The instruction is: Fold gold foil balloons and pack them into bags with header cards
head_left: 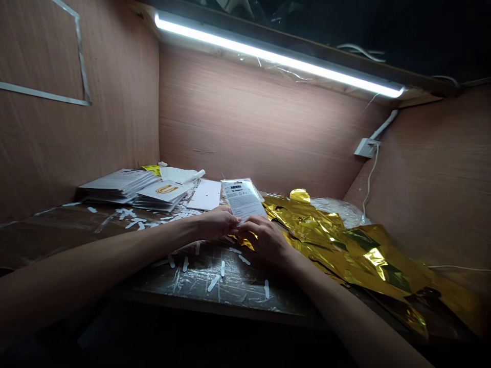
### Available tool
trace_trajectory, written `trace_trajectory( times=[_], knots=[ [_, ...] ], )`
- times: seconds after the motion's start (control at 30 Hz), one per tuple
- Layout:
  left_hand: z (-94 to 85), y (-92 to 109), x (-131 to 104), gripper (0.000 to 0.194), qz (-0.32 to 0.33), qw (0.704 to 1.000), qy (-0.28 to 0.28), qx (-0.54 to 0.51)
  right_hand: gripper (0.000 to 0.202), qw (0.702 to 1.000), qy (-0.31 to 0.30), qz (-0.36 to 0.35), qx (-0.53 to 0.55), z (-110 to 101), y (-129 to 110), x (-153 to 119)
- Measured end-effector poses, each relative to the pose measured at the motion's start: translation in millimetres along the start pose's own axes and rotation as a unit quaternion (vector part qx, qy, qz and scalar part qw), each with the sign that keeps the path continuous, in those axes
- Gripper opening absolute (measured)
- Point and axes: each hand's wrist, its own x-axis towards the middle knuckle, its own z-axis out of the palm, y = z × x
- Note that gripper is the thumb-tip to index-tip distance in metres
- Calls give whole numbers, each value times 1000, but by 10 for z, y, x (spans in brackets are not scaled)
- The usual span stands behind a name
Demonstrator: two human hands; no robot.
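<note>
Both my hands are at a printed card package (244, 200), a flat white card in what looks like a clear sleeve, with a hang slot at its top and small dark print. My left hand (219, 223) pinches its lower left edge between thumb and fingers. At the lower right, my right hand (264, 236) has its fingers bent against the bottom edge. The package is tilted up, its printed side towards me. Crumpled gold foil (307, 225) lies beside and partly under my right hand. What the right fingertips grip is partly hidden.
Stacks of printed cards (118, 181) and a card pack with a gold U-shaped mark (166, 189) stand at left, near a plain white card (205, 195). Small white paper scraps (214, 282) litter the table (184, 291). A cable (370, 179) hangs at right.
</note>
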Motion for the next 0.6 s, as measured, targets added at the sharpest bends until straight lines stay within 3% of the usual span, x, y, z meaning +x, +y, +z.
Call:
trace_trajectory(
  times=[0.23,0.33,0.4,0.47,0.53,0.6],
  knots=[
    [-20,-11,18,18,3,1000,-21,2,12,999,-37,20,-28,27,-38,9],
    [-36,27,28,18,-9,1000,-10,-4,12,995,23,73,66,7,21,40],
    [-70,83,33,19,-7,1000,5,-16,13,968,93,147,182,-62,142,55],
    [-122,158,33,21,-1,999,20,-41,12,898,186,234,324,-193,347,51],
    [-183,235,25,20,0,997,35,-72,11,780,310,312,444,-377,608,24],
    [-233,295,12,15,-20,995,38,-91,15,652,446,373,487,-579,851,-21]
  ],
)
